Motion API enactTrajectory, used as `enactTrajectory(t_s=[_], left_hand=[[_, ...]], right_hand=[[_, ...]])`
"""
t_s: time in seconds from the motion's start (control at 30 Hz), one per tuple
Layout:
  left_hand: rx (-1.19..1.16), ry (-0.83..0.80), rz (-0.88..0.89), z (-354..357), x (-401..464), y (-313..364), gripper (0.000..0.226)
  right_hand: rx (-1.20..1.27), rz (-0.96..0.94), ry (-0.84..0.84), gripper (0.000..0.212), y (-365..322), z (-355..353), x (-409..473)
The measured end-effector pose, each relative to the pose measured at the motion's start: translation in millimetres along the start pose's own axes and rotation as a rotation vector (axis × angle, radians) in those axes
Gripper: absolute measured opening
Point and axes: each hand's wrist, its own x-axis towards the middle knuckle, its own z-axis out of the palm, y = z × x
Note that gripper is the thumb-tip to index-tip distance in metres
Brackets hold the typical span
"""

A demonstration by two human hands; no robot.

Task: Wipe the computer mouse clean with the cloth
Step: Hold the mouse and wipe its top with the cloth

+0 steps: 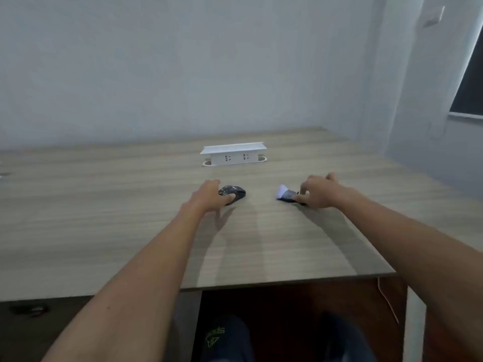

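A dark grey computer mouse (pixel 235 192) lies on the wooden desk (pixel 156 205), a little left of centre. My left hand (pixel 209 195) wraps it from the left, thumb under its near side and fingers over the far side. To the right lies a small folded cloth (pixel 285 194), white at its left end and grey toward my hand. The fingertips of my right hand (pixel 317 193) pinch its right edge against the desk. Part of the cloth is hidden beneath those fingers.
A white socket box (pixel 234 154) stands on the desk behind both hands. The desk's near edge runs across the lower view, with my knees below it. A wall closes the back, and a window (pixel 470 79) is at the far right.
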Motion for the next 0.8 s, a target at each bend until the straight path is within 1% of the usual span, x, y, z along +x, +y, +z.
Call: enactTrajectory(t_s=[0.1,0.13,0.2,0.3,0.4,0.57,0.67,0.8], left_hand=[[-0.027,0.036,-0.001,3,0,-6,0.053],[-0.034,0.046,-0.007,4,-1,-8,0.048],[-0.067,0.069,0.002,7,1,-11,0.044],[-0.112,0.098,0.040,9,2,-12,0.034],[-0.150,0.126,0.071,11,2,-15,0.040],[-0.195,0.117,0.088,17,9,-23,0.030],[-0.232,0.098,0.113,18,11,-24,0.029],[-0.304,0.037,0.089,15,18,-25,0.031]], right_hand=[[0.014,-0.026,0.051,0.035,5,11,-1],[0.033,-0.024,0.077,0.033,7,15,-2],[0.080,-0.033,0.098,0.030,6,20,0],[0.159,-0.026,0.093,0.028,7,19,7],[0.236,-0.053,0.039,0.029,7,14,16],[0.445,-0.072,-0.016,0.027,1,-6,30],[0.525,-0.114,0.005,0.024,-7,-16,39],[0.657,-0.169,0.051,0.021,-24,-24,51]])
